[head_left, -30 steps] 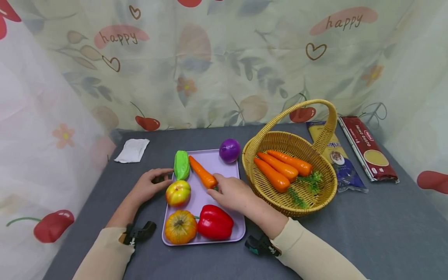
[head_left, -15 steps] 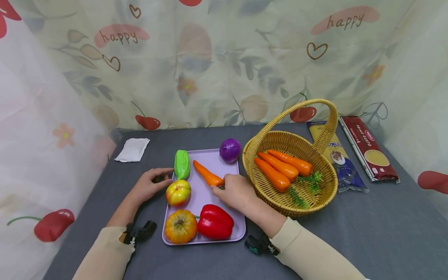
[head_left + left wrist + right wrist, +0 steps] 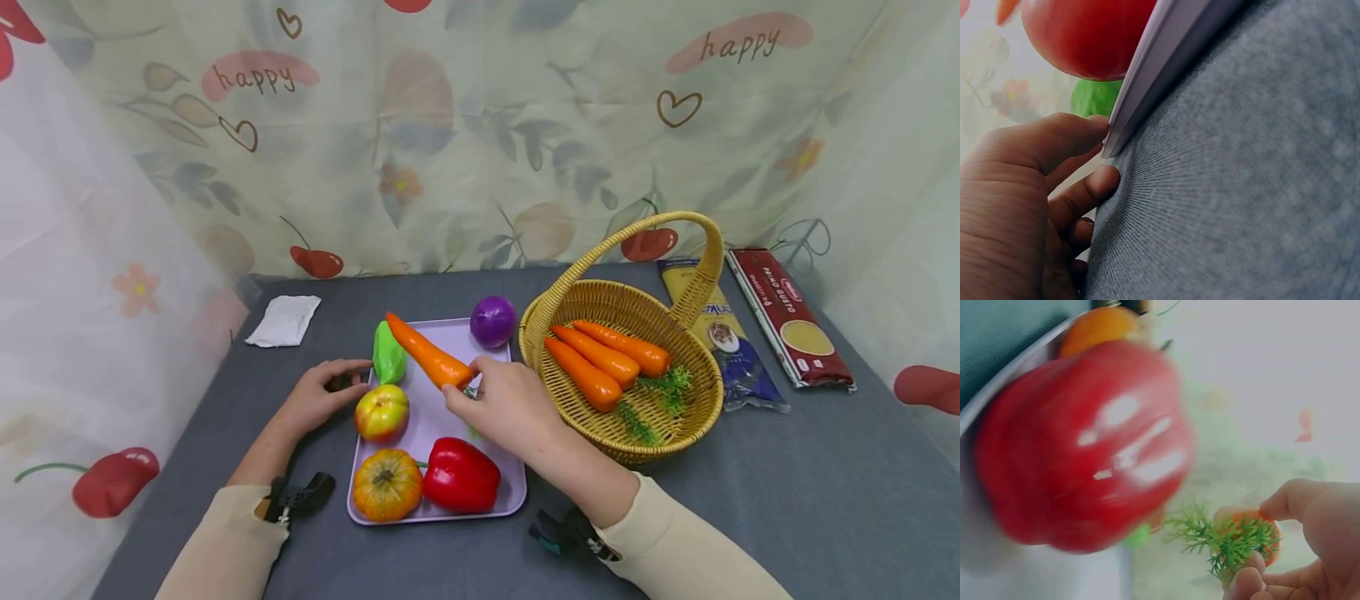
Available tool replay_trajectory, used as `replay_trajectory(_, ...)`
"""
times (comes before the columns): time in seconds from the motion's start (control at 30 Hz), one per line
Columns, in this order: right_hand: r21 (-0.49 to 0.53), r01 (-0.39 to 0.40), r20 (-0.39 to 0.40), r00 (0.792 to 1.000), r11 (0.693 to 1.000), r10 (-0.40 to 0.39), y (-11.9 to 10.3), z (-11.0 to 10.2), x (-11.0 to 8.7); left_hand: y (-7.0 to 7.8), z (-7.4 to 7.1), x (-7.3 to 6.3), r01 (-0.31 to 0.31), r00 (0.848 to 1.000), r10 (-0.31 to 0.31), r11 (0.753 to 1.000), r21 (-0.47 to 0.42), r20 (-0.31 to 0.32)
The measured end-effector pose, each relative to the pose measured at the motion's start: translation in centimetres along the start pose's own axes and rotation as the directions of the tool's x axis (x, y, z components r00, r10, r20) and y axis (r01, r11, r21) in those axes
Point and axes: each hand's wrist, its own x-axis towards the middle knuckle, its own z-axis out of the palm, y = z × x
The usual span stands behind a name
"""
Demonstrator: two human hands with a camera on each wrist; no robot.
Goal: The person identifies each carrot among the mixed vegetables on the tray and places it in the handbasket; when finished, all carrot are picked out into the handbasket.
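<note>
My right hand (image 3: 510,408) pinches an orange carrot (image 3: 429,350) by its thick end, held above the lilac tray (image 3: 435,421) with the tip pointing up to the left. Its leafy green top (image 3: 1235,540) shows beside the fingers in the right wrist view. My left hand (image 3: 322,396) lies at the tray's left edge, fingers loosely bent, a fingertip touching the rim in the left wrist view. On the tray are a green ridged vegetable (image 3: 388,358), a yellow-red fruit (image 3: 382,414), a small pumpkin (image 3: 387,486), a red bell pepper (image 3: 461,475) and a purple round vegetable (image 3: 492,322).
To the tray's right stands a wicker basket (image 3: 697,429) with a tall handle, holding 3 carrots (image 3: 600,358). Behind it lie a blue-yellow packet (image 3: 738,358) and a dark red spaghetti packet (image 3: 787,321). A white folded tissue (image 3: 283,322) lies at the back left.
The carrot first slid right across the tray in my right hand, then came up off it, its tip now overlapping the green vegetable from the head view. My left hand stays in place.
</note>
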Motion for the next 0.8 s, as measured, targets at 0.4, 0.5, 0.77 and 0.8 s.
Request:
replay_trajectory(0.4, 0.073, 0.071, -0.135, 0.989, 0.995, -0.061, -1.8, -5.9, -3.5, 0.0, 0.0, 0.0, 0.002, 1.0, -0.002, 1.0, -0.005, -0.003)
replay_trajectory(0.5, 0.103, 0.085, -0.15, 0.986, 0.991, -0.068, -1.7, -7.3, -4.3, -0.1, 0.0, 0.0, 0.001, 1.0, -0.001, 1.0, -0.002, -0.002)
replay_trajectory(0.77, 0.131, 0.092, -0.189, 0.98, 0.987, -0.066, -0.9, -10.9, -6.3, -0.2, 0.0, 0.0, 0.008, 1.0, -0.008, 1.0, 0.001, 0.001)
replay_trajectory(0.8, 0.134, 0.091, -0.192, 0.979, 0.987, -0.064, -0.8, -11.3, -6.5, -0.2, 0.0, 0.0, 0.007, 1.0, -0.007, 1.0, 0.002, 0.0)
